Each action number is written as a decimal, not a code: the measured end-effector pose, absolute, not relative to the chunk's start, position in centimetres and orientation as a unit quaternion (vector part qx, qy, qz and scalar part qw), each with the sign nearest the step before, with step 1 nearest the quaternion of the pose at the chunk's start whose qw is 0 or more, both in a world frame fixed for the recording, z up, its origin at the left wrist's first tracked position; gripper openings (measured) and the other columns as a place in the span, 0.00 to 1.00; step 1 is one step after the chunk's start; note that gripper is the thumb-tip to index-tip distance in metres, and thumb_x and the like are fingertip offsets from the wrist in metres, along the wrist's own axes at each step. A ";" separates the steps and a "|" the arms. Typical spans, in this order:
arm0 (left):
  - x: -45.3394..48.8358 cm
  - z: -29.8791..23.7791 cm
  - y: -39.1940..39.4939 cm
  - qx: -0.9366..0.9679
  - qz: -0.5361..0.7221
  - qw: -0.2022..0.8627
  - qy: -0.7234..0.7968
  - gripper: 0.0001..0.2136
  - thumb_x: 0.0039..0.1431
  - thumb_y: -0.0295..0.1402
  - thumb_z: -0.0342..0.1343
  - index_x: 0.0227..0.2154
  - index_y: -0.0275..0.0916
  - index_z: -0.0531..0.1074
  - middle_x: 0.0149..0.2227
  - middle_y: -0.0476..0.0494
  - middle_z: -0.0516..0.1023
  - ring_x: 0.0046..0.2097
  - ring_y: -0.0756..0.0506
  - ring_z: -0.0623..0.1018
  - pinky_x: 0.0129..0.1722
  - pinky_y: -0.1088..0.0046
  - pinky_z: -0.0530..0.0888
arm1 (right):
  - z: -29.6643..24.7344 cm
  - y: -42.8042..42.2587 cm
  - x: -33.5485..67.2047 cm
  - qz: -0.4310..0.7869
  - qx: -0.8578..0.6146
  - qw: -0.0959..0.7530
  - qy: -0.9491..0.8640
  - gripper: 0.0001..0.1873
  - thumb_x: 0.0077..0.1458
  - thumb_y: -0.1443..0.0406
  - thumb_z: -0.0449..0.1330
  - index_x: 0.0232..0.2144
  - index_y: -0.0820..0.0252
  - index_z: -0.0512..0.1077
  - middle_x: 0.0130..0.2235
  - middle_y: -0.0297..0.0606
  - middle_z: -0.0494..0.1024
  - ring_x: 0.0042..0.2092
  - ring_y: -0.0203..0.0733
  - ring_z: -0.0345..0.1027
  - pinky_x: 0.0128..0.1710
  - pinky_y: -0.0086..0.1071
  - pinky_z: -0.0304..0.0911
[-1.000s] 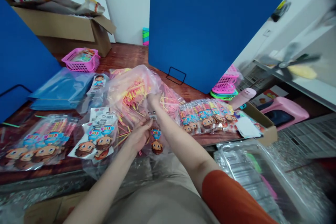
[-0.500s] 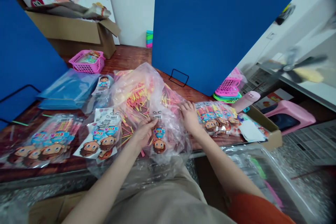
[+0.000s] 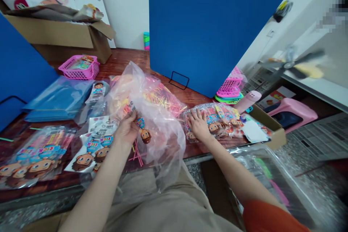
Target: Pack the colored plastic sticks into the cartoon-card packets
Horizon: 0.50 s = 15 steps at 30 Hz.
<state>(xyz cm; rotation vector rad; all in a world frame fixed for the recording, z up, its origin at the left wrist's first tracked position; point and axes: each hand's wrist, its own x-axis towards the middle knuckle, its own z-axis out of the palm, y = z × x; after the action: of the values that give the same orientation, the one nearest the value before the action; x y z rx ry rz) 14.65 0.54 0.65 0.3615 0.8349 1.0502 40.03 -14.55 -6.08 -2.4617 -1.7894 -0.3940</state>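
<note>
My left hand (image 3: pixel 127 127) is closed, pinching the upper part of a printed packet (image 3: pixel 145 135) with a cartoon face. The packet is tilted in front of a large clear plastic bag (image 3: pixel 163 123). Thin pink and yellow sticks (image 3: pixel 163 99) lie in and around that bag. My right hand (image 3: pixel 198 124) rests palm down, fingers spread, on the left end of a row of filled packets (image 3: pixel 213 123). To the left of my left hand lie flat printed packets (image 3: pixel 94 148) in clear plastic.
More filled packets (image 3: pixel 40 156) lie at the far left, near blue plastic sheets (image 3: pixel 58 98) and a pink basket (image 3: pixel 81 68). A cardboard box (image 3: pixel 65 36) stands behind. A blue panel (image 3: pixel 201 32) rises at the back. Pink baskets (image 3: pixel 231 81) are stacked right.
My left hand has lifted the packet and moved left with it. My right hand has shifted from the bag's edge onto the row of packets. The bag's film has folded over. The view has shifted.
</note>
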 end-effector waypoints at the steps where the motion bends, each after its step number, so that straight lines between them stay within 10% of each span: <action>1: 14.4 0.9 0.8 0.157 0.495 0.762 0.386 0.10 0.53 0.17 0.56 0.23 0.38 0.72 0.20 0.53 0.76 0.23 0.53 0.76 0.27 0.81 0.74 | -6.1 -14.4 40.1 -0.130 -0.803 0.037 -0.581 0.24 0.65 0.61 0.43 0.59 0.61 0.65 0.63 0.47 0.62 0.66 0.60 0.47 0.62 0.59 0.39; 15: 9.0 4.5 4.7 0.115 0.564 0.734 0.361 0.21 0.51 0.14 0.48 0.42 0.41 0.74 0.26 0.51 0.81 0.24 0.51 0.77 0.30 0.77 0.75 | -5.6 -11.4 40.7 -0.134 -0.832 0.027 -0.538 0.22 0.64 0.64 0.44 0.53 0.65 0.70 0.59 0.52 0.67 0.62 0.61 0.53 0.59 0.57 0.44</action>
<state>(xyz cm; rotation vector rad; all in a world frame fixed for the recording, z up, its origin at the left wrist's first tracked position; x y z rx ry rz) 8.99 4.71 4.53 0.2539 0.7935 1.2405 40.66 -11.37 -5.62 -2.5689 -1.6617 -0.4136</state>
